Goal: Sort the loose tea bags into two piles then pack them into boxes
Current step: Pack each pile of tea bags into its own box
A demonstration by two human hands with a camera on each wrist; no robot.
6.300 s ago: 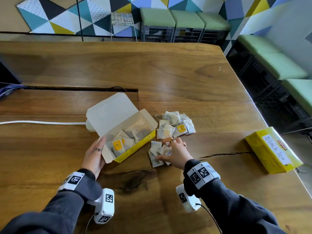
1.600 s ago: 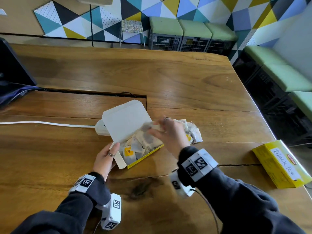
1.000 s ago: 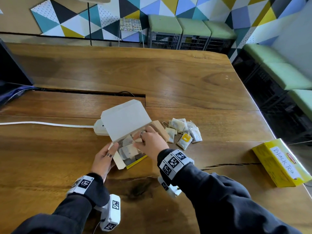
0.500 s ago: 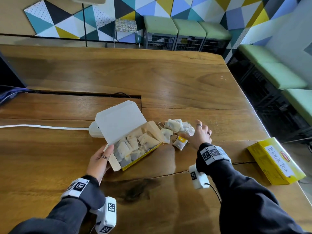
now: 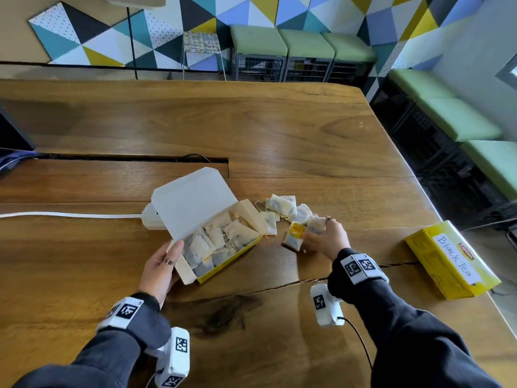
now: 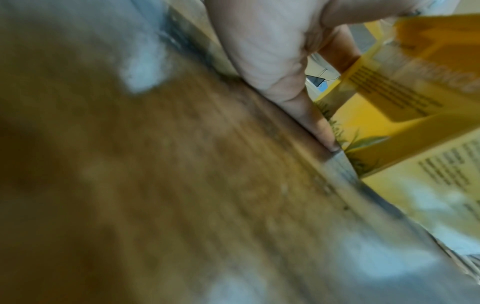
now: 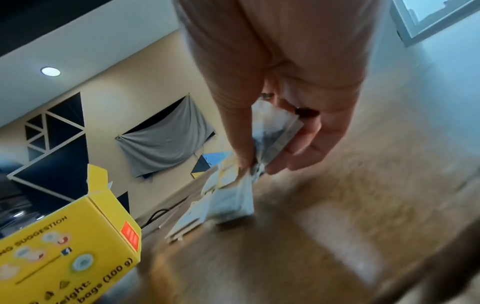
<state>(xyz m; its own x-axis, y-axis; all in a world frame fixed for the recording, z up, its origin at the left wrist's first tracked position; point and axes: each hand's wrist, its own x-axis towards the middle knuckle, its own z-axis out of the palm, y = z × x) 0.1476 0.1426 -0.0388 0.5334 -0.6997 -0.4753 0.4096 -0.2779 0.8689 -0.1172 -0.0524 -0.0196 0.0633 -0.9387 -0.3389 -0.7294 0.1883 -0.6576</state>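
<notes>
The right hand (image 5: 326,240) is over the near right edge of the loose pile (image 5: 288,211) of tea bags, on the table (image 5: 251,127) just right of the open box (image 5: 221,242). In the right wrist view its fingers (image 7: 311,148) and thumb are bent around a few bags (image 7: 275,131); they pinch them in a narrow grip, and one more bag (image 7: 231,203) hangs or stands below the fingertips, close to the table. I cannot tell if this lower bag is held too. In the head view a bag with a yellow tag (image 5: 296,230) lies just left of this hand.

The left hand (image 5: 162,266) rests against the near left end of the open box, with the thumb on the end flap and the other fingers mostly straight along the table and the box side. The box is full of tea bags and its white lid stands open on the far side.

A second box (image 5: 453,260), closed, yellow, with the label "Black Tea", lies well apart at the right edge of the table. A white cable (image 5: 70,215) runs from the left to a white block behind the open box.
</notes>
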